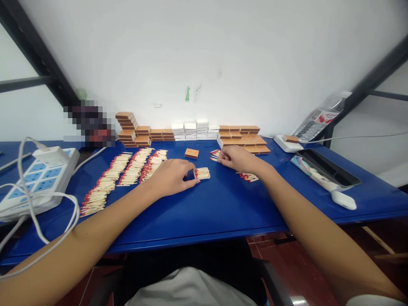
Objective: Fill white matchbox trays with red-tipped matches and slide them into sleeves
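My left hand [174,176] rests on the table, thumb and forefinger closed about the left end of a small white matchbox tray [202,174]. Red-tipped matches lie side by side in that tray. To the right of it, my right hand [236,158] pinches at a few matches [214,155] by the fingertips; how many are in the grip is hidden. A small heap of matches [247,177] lies under my right wrist. Behind the tray sits one closed brown matchbox [191,153]. Three long rows of matches [106,182] spread out to the left of my left hand.
Brown matchbox sleeves [242,140] and white trays [196,130] stand stacked along the wall. At the left are a power strip [44,178] and looping white cables over my forearm. A phone [330,167], earbud case [343,199] and plastic bottle [323,117] lie right.
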Action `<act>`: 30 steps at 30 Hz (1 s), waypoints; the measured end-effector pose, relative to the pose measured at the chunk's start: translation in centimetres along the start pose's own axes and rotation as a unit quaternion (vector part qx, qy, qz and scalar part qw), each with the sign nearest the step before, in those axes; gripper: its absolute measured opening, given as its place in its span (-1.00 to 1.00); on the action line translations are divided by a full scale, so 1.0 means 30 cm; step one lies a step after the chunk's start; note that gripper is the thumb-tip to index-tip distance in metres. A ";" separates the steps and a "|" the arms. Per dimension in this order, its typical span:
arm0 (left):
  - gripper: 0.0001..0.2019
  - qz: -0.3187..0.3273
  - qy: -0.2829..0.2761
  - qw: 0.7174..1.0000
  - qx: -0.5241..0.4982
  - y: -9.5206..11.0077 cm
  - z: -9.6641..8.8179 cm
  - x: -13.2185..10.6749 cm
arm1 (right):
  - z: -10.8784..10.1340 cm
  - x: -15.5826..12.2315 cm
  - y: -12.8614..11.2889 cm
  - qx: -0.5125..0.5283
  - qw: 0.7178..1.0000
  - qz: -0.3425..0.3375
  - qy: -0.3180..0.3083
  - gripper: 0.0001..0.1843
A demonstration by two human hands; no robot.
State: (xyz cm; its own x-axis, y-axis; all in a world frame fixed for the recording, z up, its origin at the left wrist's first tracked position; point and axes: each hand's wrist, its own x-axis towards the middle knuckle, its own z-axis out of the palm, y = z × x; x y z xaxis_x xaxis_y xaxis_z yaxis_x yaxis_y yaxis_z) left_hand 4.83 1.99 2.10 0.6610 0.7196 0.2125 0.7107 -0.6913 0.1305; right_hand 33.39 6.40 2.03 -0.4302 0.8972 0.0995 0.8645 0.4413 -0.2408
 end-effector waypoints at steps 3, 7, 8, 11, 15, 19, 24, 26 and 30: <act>-0.71 0.000 -0.001 1.000 0.003 0.001 0.002 0.001 | -0.011 -0.007 -0.001 0.025 1.000 -0.006 -0.007 -0.82; -0.71 0.003 0.000 1.000 0.004 0.000 0.005 0.001 | -0.016 -0.011 -0.003 0.036 0.999 0.002 -0.014 -0.87; -0.71 0.003 0.000 1.000 0.004 0.000 0.005 0.001 | -0.016 -0.011 -0.004 0.035 0.999 0.004 -0.016 -0.88; -0.71 0.004 0.001 1.000 0.005 -0.001 0.003 0.002 | -0.010 -0.008 -0.005 0.035 0.999 -0.003 -0.018 -0.88; -0.71 0.006 0.002 1.000 0.006 0.001 0.001 0.001 | 0.002 -0.001 0.003 0.040 0.999 -0.013 -0.002 -0.84; -0.72 0.005 0.000 1.000 0.001 0.004 0.000 -0.001 | 0.010 0.004 0.014 0.045 0.999 -0.006 0.012 -0.85; -0.71 0.006 0.002 1.000 0.003 -0.001 0.002 -0.003 | 0.008 0.005 0.012 0.036 0.999 -0.003 -0.003 -0.82; -0.71 0.007 0.005 1.000 0.004 -0.002 0.003 -0.003 | 0.006 0.004 0.003 0.032 0.999 -0.005 -0.005 -0.82; -0.69 0.001 0.000 1.000 0.008 0.001 0.003 -0.003 | -0.005 -0.006 -0.039 0.054 0.998 -0.032 0.005 -0.80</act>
State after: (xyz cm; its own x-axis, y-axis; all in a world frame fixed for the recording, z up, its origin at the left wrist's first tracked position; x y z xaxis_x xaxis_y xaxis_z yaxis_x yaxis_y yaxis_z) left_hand 4.80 1.91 1.98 0.6622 0.7185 0.2128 0.7132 -0.6915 0.1152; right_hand 32.48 5.71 2.43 -0.4812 0.8674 0.1270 0.8015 0.4939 -0.3371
